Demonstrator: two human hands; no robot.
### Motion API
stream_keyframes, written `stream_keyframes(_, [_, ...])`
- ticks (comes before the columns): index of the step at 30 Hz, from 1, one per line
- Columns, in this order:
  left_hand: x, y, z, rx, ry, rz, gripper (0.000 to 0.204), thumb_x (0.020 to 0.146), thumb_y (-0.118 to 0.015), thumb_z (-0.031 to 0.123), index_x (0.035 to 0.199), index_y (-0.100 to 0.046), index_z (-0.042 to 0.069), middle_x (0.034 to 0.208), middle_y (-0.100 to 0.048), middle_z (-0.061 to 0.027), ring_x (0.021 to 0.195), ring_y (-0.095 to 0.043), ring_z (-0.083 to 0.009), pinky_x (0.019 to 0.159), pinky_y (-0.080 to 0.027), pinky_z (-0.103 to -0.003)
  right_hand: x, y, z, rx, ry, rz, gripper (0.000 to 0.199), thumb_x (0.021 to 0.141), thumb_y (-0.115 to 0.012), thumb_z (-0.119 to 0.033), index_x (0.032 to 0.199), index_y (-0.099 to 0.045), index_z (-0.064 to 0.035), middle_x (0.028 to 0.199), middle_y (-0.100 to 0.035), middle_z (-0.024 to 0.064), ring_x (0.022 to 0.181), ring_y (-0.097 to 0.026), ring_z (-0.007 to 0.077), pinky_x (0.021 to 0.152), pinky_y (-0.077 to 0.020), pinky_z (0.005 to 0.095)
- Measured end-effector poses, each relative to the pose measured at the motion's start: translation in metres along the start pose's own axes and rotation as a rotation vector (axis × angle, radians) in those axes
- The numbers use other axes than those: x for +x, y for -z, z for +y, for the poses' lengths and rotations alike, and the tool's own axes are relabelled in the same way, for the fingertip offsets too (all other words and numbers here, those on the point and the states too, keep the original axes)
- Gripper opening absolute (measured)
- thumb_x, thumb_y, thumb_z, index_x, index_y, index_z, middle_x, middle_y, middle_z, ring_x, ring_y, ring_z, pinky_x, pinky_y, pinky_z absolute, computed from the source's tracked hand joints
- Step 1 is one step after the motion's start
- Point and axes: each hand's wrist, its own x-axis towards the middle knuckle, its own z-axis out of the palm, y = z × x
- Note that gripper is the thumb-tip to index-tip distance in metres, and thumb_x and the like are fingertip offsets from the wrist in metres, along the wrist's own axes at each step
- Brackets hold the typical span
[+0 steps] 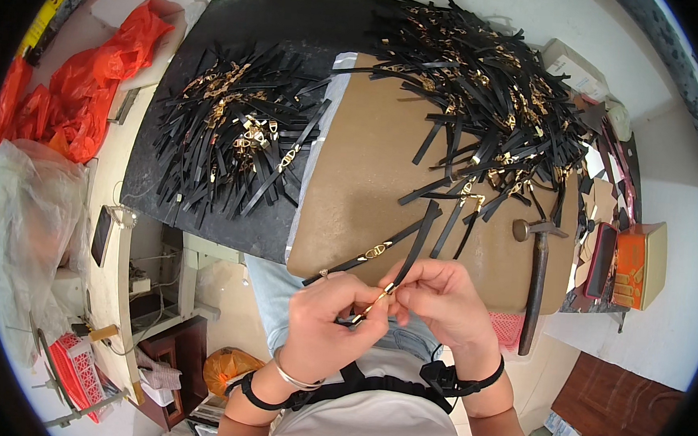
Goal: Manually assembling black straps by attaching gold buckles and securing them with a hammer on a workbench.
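Between my two hands, in front of my body at the near edge of the table, is a black strap with gold metal links (391, 287). My left hand (331, 317) pinches its gold part, and my right hand (440, 299) grips it where the black strip meets the metal. The strip's free end points up and away. Just beyond my left fingers another black strap with a gold link (376, 251) lies on the brown board (360, 163). Parts of the held strap are hidden by my fingers.
A large pile of such straps (500, 99) covers the board's far right; a smaller pile (239, 127) lies on the black tabletop (289, 14) at left. A hammer (537, 269) rests at the board's right edge, near an orange box (640, 265). Red plastic bags (93, 82) hang at left.
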Motion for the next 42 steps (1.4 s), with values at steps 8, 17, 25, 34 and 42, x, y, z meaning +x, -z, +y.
stream_keyframes(8, [0.008,0.006,0.0,0.027,-0.012,0.043,0.013,0.073,-0.077,-0.001,0.077,-0.066,0.005,0.064,-0.061,-0.0049,0.053,-0.054,-0.0194,0.053,-0.044,-0.03,-0.001,-0.01,-0.005,-0.015,0.009,0.007,0.025,0.094,-0.067,-0.004,0.117,-0.069,0.0047,0.097,-0.073,0.0092,0.079,-0.067,0.0112,0.066,-0.0558,0.0244])
stream_keyframes(17, [0.007,0.003,0.003,0.096,-0.048,0.048,0.013,0.073,-0.077,-0.001,0.077,-0.066,0.006,0.064,-0.061,-0.0048,0.055,-0.057,-0.0201,0.054,-0.046,-0.031,0.002,-0.009,-0.002,-0.045,-0.006,0.008,0.023,0.095,-0.066,-0.005,0.115,-0.071,0.0038,0.093,-0.073,0.0086,0.076,-0.066,0.0099,0.064,-0.0552,0.0231])
stream_keyframes(25, [-0.002,0.001,-0.008,-0.095,0.178,0.007,0.012,0.075,-0.078,0.001,0.077,-0.067,0.003,0.063,-0.061,-0.0008,0.054,-0.051,-0.0079,0.049,-0.04,-0.024,0.003,-0.008,-0.008,-0.061,-0.018,0.003,0.023,0.093,-0.066,-0.001,0.114,-0.072,0.0047,0.089,-0.071,0.009,0.076,-0.066,0.0112,0.062,-0.0566,0.0239])
stream_keyframes(34, [0.029,0.009,-0.032,-0.269,0.387,-0.181,0.009,0.086,-0.076,0.004,0.093,-0.075,-0.002,0.076,-0.069,-0.0046,0.063,-0.06,-0.0101,0.058,-0.049,-0.025,-0.03,0.033,-0.013,-0.54,0.282,0.493,0.033,0.092,-0.071,-0.007,0.124,-0.067,0.0003,0.091,-0.07,0.0059,0.076,-0.066,0.0126,0.067,-0.0566,0.0277])
stream_keyframes(42, [0.05,0.001,-0.073,0.286,0.217,-0.193,0.026,0.077,-0.081,0.01,0.1,-0.075,0.002,0.079,-0.067,-0.0099,0.068,-0.065,-0.0204,0.066,-0.052,-0.032,-0.103,0.191,-0.016,-1.504,0.355,1.255,0.029,0.087,-0.079,-0.016,0.098,-0.058,-0.0003,0.08,-0.055,0.0005,0.075,-0.054,0.0114,0.067,-0.0462,0.0275])
